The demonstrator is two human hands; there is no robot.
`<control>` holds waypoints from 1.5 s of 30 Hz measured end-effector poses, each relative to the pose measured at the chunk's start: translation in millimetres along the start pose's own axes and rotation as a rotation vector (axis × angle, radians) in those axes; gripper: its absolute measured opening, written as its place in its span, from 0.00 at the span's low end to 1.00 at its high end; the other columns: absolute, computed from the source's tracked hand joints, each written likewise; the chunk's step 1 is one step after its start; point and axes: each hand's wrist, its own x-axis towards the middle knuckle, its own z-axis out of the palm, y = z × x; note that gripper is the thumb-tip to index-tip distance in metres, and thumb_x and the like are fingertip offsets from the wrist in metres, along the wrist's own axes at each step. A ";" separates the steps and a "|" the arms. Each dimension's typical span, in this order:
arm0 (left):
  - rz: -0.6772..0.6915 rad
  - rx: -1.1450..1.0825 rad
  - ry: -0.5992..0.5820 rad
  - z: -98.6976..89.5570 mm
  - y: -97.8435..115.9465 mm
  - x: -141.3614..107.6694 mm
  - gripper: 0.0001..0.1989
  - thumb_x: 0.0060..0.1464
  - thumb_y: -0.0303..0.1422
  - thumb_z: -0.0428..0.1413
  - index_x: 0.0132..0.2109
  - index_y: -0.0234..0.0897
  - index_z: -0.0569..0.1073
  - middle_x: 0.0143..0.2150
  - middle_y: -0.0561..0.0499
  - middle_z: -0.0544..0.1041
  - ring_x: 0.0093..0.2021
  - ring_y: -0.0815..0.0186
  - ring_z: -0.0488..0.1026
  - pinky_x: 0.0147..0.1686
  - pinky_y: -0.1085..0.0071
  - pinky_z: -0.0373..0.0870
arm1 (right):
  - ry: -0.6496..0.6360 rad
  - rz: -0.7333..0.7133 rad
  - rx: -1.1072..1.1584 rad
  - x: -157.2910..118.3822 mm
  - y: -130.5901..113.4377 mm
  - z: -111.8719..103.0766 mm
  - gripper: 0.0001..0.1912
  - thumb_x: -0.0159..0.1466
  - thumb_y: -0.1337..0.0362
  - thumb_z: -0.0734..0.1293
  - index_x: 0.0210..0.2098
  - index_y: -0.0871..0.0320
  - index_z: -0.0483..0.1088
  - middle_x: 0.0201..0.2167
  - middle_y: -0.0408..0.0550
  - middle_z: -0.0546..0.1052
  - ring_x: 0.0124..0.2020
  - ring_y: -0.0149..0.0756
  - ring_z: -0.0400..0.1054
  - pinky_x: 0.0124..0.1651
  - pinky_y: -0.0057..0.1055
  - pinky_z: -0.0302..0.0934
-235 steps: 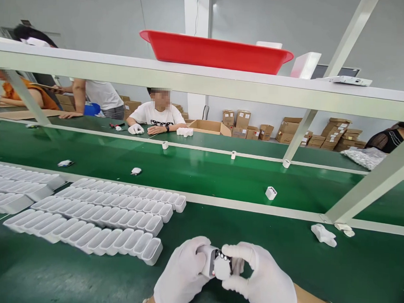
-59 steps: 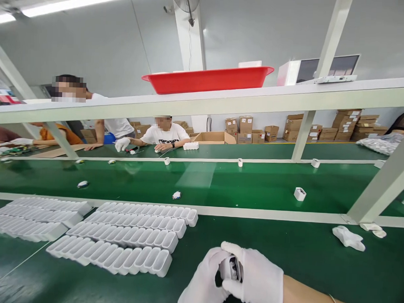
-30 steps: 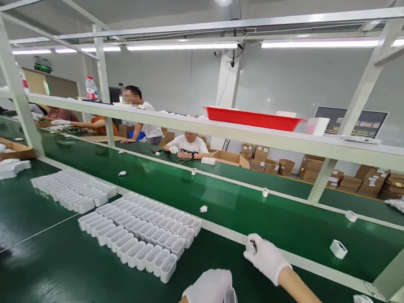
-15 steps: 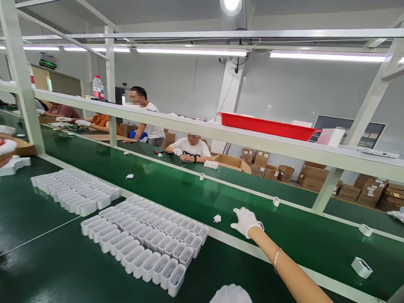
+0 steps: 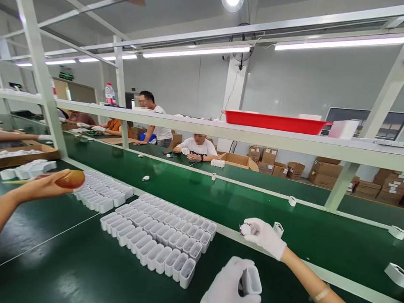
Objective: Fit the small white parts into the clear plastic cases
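Note:
My left hand (image 5: 228, 285), in a white glove, is wrapped around a white plastic case (image 5: 252, 280), oval with an open top. Farther up and to the right, my right hand (image 5: 265, 238), also gloved, pinches a small white part with dark bits (image 5: 244, 229) at the near edge of the green belt (image 5: 187, 190). Just behind that hand, another white case (image 5: 279, 229) stands on the belt. Close rows of white open-topped cases (image 5: 166, 238) stand on the green table to the left of my hands.
From the left, another person's hand (image 5: 51, 184) holds a round orange-brown object (image 5: 70, 179) above further cases. Overhead, a shelf carries a red tray (image 5: 276, 122). More small parts (image 5: 146, 178) and cases (image 5: 396, 274) sit along the belt. Co-workers (image 5: 197, 147) are across it.
My right hand has closed on the small part that lay on the belt and brought it nearer. My left hand has risen into view with a case. The other person's hand has moved in from the left.

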 end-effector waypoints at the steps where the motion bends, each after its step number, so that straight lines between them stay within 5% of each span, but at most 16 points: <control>1: -0.008 -0.017 -0.087 42.4 -7.2 -9.0 0.09 0.46 0.30 0.62 0.38 0.44 0.79 0.33 0.55 0.80 0.32 0.65 0.79 0.30 0.73 0.77 | -0.014 0.014 0.026 -15.9 5.9 -6.8 0.19 0.59 0.65 0.74 0.48 0.63 0.70 0.39 0.52 0.80 0.39 0.38 0.76 0.47 0.38 0.72; 4: -0.072 -0.063 -0.346 149.6 -36.1 -38.2 0.23 0.46 0.24 0.60 0.51 0.44 0.77 0.49 0.49 0.79 0.38 0.64 0.80 0.42 0.68 0.79 | -0.001 0.018 0.097 -71.8 13.5 -21.0 0.24 0.54 0.66 0.74 0.50 0.61 0.70 0.40 0.52 0.81 0.38 0.39 0.76 0.47 0.40 0.71; 7: -0.014 -0.067 -0.442 193.0 -65.2 -56.8 0.27 0.51 0.25 0.57 0.58 0.47 0.72 0.57 0.46 0.73 0.48 0.60 0.77 0.52 0.62 0.76 | 0.056 -0.057 0.046 -113.2 6.9 -21.7 0.25 0.52 0.66 0.76 0.49 0.58 0.74 0.35 0.48 0.79 0.33 0.38 0.73 0.43 0.40 0.70; 11: 0.034 -0.045 -0.461 187.4 -82.1 -59.0 0.23 0.57 0.29 0.54 0.59 0.50 0.70 0.59 0.47 0.73 0.53 0.58 0.76 0.54 0.59 0.75 | 0.043 -0.226 -0.076 -127.7 0.2 -14.7 0.24 0.53 0.67 0.77 0.49 0.55 0.75 0.36 0.47 0.76 0.33 0.36 0.72 0.42 0.37 0.69; 17: 0.096 0.021 -0.403 184.6 -79.5 -58.8 0.20 0.58 0.31 0.55 0.57 0.47 0.72 0.57 0.45 0.75 0.56 0.54 0.75 0.56 0.54 0.75 | 0.053 -0.372 -0.142 -127.9 8.9 -6.3 0.27 0.55 0.69 0.76 0.53 0.54 0.72 0.35 0.45 0.74 0.32 0.33 0.70 0.41 0.35 0.68; 27: 0.139 0.049 -0.393 186.0 -84.5 -61.4 0.21 0.57 0.29 0.55 0.57 0.47 0.71 0.56 0.44 0.76 0.54 0.54 0.77 0.55 0.51 0.75 | -0.033 -0.174 -0.168 -131.3 -0.1 -3.1 0.26 0.55 0.70 0.76 0.54 0.57 0.73 0.38 0.49 0.74 0.38 0.39 0.71 0.46 0.40 0.69; 33: 0.102 0.073 -0.415 185.7 -81.5 -61.2 0.20 0.56 0.29 0.54 0.56 0.45 0.72 0.56 0.43 0.76 0.55 0.53 0.77 0.56 0.50 0.74 | -0.095 0.033 -0.272 -132.2 -25.9 -4.2 0.16 0.58 0.68 0.74 0.46 0.56 0.76 0.37 0.48 0.75 0.38 0.40 0.68 0.45 0.41 0.67; 40: 0.107 0.044 -0.423 186.1 -84.3 -63.9 0.21 0.56 0.29 0.55 0.56 0.47 0.73 0.56 0.45 0.76 0.54 0.54 0.77 0.56 0.53 0.74 | -0.109 0.002 -0.357 -130.3 -15.3 -0.9 0.23 0.55 0.64 0.78 0.49 0.51 0.76 0.38 0.47 0.75 0.39 0.42 0.69 0.44 0.40 0.68; 43: 0.053 0.040 -0.432 186.2 -84.2 -65.8 0.22 0.55 0.30 0.56 0.56 0.49 0.73 0.57 0.47 0.76 0.54 0.54 0.76 0.56 0.54 0.75 | -0.087 -0.166 -0.457 -130.7 7.6 13.5 0.32 0.58 0.55 0.76 0.61 0.48 0.68 0.37 0.49 0.75 0.36 0.43 0.68 0.40 0.41 0.68; 45: -0.009 0.035 -0.429 186.4 -81.7 -65.2 0.21 0.53 0.31 0.57 0.55 0.48 0.74 0.56 0.47 0.77 0.53 0.54 0.77 0.55 0.54 0.75 | -0.037 -0.317 -0.485 -132.6 22.7 29.0 0.44 0.64 0.52 0.70 0.72 0.46 0.46 0.41 0.53 0.76 0.36 0.45 0.69 0.41 0.44 0.68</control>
